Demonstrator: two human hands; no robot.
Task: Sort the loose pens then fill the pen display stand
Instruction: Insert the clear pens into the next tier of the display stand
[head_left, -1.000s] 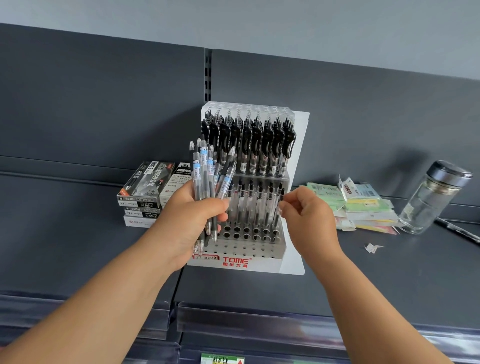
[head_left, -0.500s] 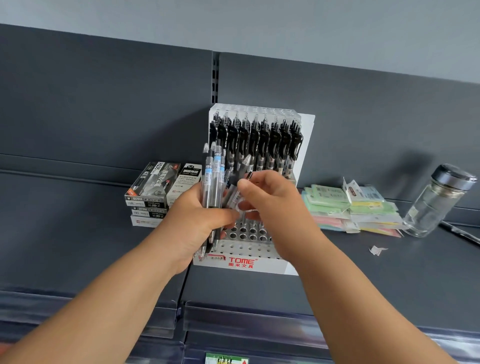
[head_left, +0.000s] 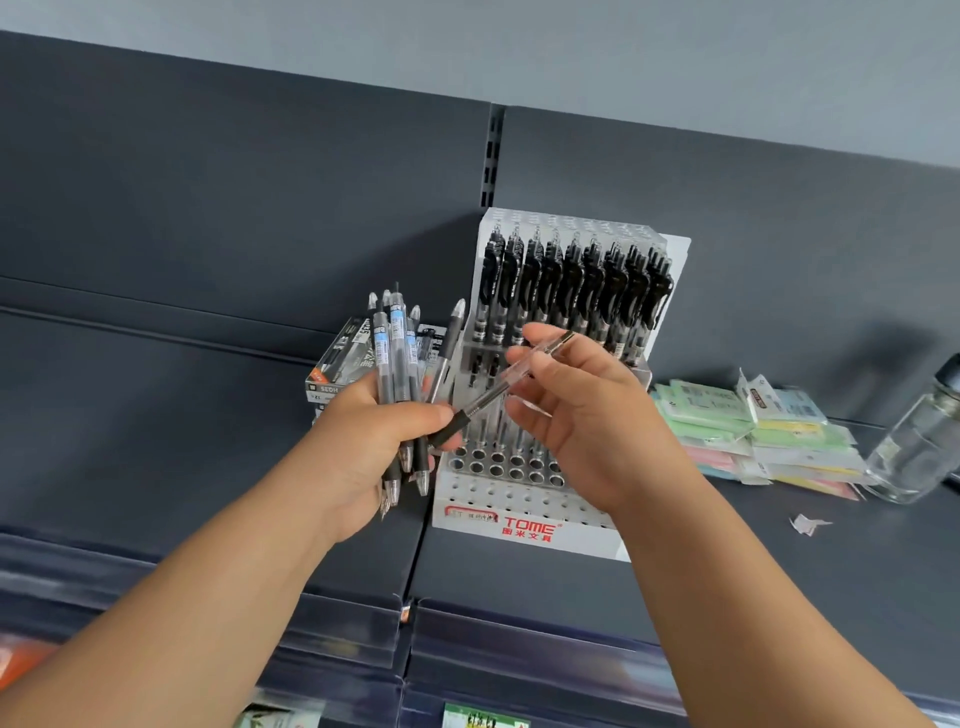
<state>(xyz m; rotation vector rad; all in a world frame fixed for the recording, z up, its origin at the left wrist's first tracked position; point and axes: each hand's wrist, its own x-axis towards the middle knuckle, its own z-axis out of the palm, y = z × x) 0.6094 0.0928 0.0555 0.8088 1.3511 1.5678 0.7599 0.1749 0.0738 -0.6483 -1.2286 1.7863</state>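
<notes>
Your left hand (head_left: 363, 447) grips the bundle of pens (head_left: 392, 353). At its 3 o'clock your right hand (head_left: 587, 421) pinches a single pen (head_left: 488, 397), tip end against the left hand. Tug crookedly and neighbours may slip out, short of the pen display stand (head_left: 524, 501) at 12 o'clock.

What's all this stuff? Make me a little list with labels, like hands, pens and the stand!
Left hand: grips a bunch of pens, roughly upright
Right hand: pinches one clear pen, slanted
Stand: white, black pens along the back row, many front holes empty
Left of stand: pen boxes
Right of stand: packets, glass bottle
</notes>
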